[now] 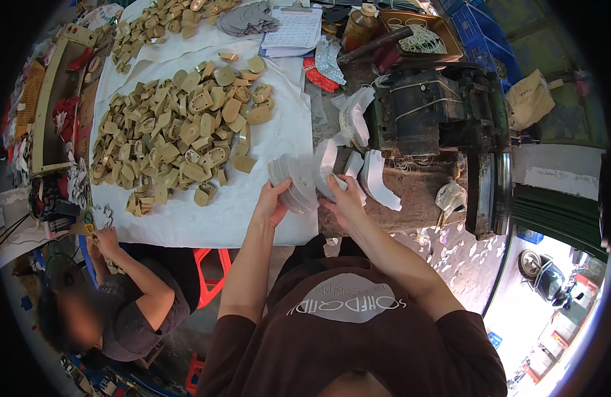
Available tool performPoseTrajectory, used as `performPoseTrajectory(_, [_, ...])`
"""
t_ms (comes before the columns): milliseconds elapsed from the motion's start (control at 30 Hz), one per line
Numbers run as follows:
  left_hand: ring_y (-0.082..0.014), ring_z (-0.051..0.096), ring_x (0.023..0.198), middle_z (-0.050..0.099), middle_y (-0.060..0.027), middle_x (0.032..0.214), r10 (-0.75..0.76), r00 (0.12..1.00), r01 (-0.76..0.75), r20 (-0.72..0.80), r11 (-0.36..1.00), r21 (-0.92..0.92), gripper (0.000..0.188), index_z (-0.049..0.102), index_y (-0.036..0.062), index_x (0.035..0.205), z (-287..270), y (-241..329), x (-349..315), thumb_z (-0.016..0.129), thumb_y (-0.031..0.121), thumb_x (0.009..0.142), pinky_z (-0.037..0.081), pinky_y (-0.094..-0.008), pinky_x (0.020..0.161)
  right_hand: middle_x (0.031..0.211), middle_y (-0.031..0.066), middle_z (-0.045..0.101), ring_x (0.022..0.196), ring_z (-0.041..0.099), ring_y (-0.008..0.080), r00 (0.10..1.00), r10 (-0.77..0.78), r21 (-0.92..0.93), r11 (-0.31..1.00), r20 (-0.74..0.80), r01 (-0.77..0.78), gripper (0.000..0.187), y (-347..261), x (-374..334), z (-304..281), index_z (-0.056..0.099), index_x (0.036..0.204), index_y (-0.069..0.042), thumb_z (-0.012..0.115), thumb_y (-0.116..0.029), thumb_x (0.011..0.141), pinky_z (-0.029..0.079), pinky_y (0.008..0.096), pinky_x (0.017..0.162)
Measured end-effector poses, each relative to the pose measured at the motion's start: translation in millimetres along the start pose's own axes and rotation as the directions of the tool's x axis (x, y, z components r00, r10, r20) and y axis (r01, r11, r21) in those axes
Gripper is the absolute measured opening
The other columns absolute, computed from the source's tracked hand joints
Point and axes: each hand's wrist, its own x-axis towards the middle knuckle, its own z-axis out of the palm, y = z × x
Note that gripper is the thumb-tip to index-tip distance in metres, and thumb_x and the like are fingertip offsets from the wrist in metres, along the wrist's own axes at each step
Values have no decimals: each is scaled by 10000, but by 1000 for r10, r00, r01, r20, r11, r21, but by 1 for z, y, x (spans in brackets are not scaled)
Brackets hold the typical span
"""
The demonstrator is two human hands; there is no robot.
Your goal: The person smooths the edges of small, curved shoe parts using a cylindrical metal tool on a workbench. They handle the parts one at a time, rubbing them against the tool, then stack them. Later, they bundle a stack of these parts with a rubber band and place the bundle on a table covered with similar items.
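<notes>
My left hand (272,204) is closed on a fanned stack of curved, greyish translucent pieces (295,182), held over the right edge of the white-covered table. Close beside it, my right hand (346,200) grips a white curved stack (324,165) with its thumb and fingers. What material the pieces are, I cannot tell. More white curved stacks (381,185) lie just right of that hand, and another bundle (356,118) sits farther back, next to a dark machine (428,109).
Heaped beige heel-shaped pieces (186,126) cover much of the white table sheet (206,228). A clipboard (292,30), a can (360,26) and a box of string (418,40) stand at the back. At lower left another person (133,298) works beside a red stool (211,278).
</notes>
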Motion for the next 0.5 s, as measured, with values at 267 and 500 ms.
performPoseTrajectory(267, [-244,569,1028,561,-115,1125,-18,992,7,123,996,90,533,417,-1,1244,-18,7,-8,646,29,764,458,-392,916,1169,158,463,969,511,247,940,-305,-794,528,153,301,606,-2,-18,-8,366,1345,-64,622,-181,808,437,325,833])
performPoseTrajectory(500, [-261,581,1027,572,-145,1129,-1,986,-42,166,965,258,557,426,-30,1237,-13,-2,-10,688,99,763,465,-409,914,1165,177,534,1008,558,282,878,-329,-704,526,349,477,667,-10,-40,-11,351,1354,-48,663,-172,777,450,351,867])
